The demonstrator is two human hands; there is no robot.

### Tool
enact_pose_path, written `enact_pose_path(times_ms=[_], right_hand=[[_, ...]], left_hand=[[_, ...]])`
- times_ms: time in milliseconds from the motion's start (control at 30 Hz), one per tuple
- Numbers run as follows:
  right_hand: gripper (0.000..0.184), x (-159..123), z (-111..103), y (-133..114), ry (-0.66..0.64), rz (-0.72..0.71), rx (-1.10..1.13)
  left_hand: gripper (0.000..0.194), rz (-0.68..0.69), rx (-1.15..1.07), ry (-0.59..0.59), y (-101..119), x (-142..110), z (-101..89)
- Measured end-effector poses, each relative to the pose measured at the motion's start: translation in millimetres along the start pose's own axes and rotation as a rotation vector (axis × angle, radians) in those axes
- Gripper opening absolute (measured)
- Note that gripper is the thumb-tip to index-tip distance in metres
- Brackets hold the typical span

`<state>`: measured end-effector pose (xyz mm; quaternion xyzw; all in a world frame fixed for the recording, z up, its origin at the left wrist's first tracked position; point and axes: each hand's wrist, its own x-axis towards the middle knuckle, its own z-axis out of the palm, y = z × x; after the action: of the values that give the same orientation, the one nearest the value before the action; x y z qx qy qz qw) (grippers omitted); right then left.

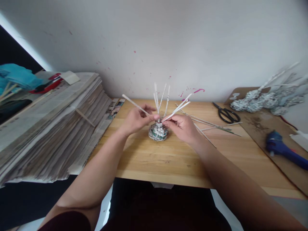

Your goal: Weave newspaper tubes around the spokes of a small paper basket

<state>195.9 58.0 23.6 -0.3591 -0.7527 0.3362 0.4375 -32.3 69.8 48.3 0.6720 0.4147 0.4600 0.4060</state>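
A small round woven basket of rolled newspaper (158, 133) stands on the wooden table, narrowing to a neck at its top. Several white paper sticks (167, 99) rise and fan out from that neck. On the left side of the neck, my left hand (139, 118) is closed, thumb and fingers pinching a paper stick (134, 104) that slants up to the left. My right hand (181, 126) pinches at the right side of the neck, where white paper sticks (179, 109) slant up to the right. The fingertips of both hands partly hide the neck.
Loose paper sticks (209, 123) and black scissors (226, 114) lie to the right. Beyond are finished woven pieces (255, 99) and a blue glue gun (284, 149) on brown cardboard (256, 131). A tall newspaper stack (69, 134) fills the left, below a wall (168, 41).
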Motion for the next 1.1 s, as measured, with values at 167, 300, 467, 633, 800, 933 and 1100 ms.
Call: enact_pose_path(times_ms=[167, 300, 467, 633, 800, 933, 1100], right_hand=[[0.009, -2, 4, -7, 0.045, -0.029, -0.035], [0.008, -3, 6, -9, 0.079, -0.055, -0.087], [0.009, -3, 7, -9, 0.102, -0.036, -0.130], [0.010, -3, 6, -9, 0.110, -0.006, -0.136], [0.011, -4, 7, -11, 0.120, -0.032, -0.158], [0.011, -5, 7, -11, 0.096, -0.061, -0.157], [0.013, -4, 0, -7, 0.032, -0.057, -0.069]], left_hand=[[0.069, -0.154, -0.052, -0.111, 10, -2, -19.8], [0.049, -0.077, -0.198, -0.115, 18, -7, -12.0], [0.049, 0.041, -0.127, -0.188, 22, -16, 2.1], [0.040, 0.206, 0.168, -0.144, 19, -21, 9.6], [0.040, 0.235, 0.272, -0.099, 14, -21, 17.0], [0.026, 0.182, 0.225, -0.098, 11, -20, 21.1], [0.014, 0.108, 0.178, -0.077, 12, -18, 19.9]])
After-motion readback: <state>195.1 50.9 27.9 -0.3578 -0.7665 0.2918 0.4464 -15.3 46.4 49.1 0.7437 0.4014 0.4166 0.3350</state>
